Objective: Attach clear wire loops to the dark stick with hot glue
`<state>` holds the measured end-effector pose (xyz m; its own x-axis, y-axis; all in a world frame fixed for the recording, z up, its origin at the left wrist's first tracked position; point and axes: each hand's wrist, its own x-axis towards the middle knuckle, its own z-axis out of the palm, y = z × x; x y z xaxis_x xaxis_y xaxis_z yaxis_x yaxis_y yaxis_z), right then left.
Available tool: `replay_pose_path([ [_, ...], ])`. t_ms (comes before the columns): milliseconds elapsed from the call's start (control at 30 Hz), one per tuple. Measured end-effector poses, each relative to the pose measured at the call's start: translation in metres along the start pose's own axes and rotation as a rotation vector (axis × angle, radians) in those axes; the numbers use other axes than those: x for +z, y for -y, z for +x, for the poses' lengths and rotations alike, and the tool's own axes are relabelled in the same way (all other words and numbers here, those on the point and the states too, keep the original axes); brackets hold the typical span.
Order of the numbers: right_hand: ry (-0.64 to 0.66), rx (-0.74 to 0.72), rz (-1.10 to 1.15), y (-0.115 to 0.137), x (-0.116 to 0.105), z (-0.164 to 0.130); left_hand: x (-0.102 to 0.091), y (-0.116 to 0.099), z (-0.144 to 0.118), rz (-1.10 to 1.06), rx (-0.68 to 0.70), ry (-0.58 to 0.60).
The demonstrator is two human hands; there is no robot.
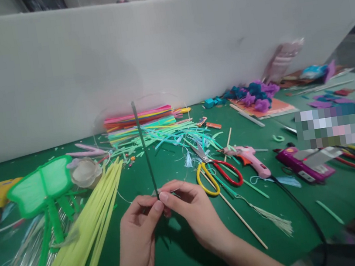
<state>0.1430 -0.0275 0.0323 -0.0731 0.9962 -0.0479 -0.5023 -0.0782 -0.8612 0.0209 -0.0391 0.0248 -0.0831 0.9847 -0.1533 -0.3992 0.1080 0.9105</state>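
Note:
My left hand [137,226] and my right hand [191,210] meet at the middle of the near table, thumbs and fingers pinched together. Between them they hold the lower end of a thin dark green stick [145,148], which stands nearly upright and leans slightly left. A fine pale wire [123,198] runs out by my left fingers and seems to curve up behind the stick in a large faint loop. Something small and pale sits at the fingertips, mostly hidden. Scissors [205,160] with red and yellow handles lie just beyond my right hand.
Yellow-green strips [88,225] and a green wing-shaped piece [44,187] lie at left. Colourful strips [139,120] are heaped by the white partition [89,66]. A pink glue gun [250,158], its black cable [302,208] and a wooden stick [242,220] lie at right.

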Motion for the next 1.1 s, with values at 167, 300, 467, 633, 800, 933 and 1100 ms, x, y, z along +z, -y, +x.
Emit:
replay_pose_path([
  [167, -0.008, -0.032, -0.023, -0.002, -0.004, -0.001, -0.005, -0.002, 0.002, 0.039, 0.058, -0.064],
  [300, 0.019, -0.052, -0.126, -0.005, -0.006, -0.002, -0.004, -0.004, 0.005, 0.053, 0.068, -0.104],
  [467, -0.013, 0.037, -0.157, -0.005, -0.007, -0.004, -0.003, -0.002, 0.006, 0.06, 0.04, -0.15],
  [633, -0.033, 0.005, -0.16, -0.005, -0.008, -0.005, -0.003, -0.002, 0.005, 0.041, -0.026, -0.122],
  [800, -0.034, -0.009, -0.211, -0.007, -0.01, -0.006, -0.003, -0.003, 0.008, 0.035, -0.123, -0.017],
  [933, -0.066, 0.025, -0.162, -0.01, -0.009, -0.007, -0.004, 0.0, 0.008, 0.055, -0.116, -0.028],
  [1100, -0.088, 0.019, -0.072, -0.011, -0.006, -0.008, -0.003, 0.003, 0.008, 0.074, -0.074, -0.064],
])
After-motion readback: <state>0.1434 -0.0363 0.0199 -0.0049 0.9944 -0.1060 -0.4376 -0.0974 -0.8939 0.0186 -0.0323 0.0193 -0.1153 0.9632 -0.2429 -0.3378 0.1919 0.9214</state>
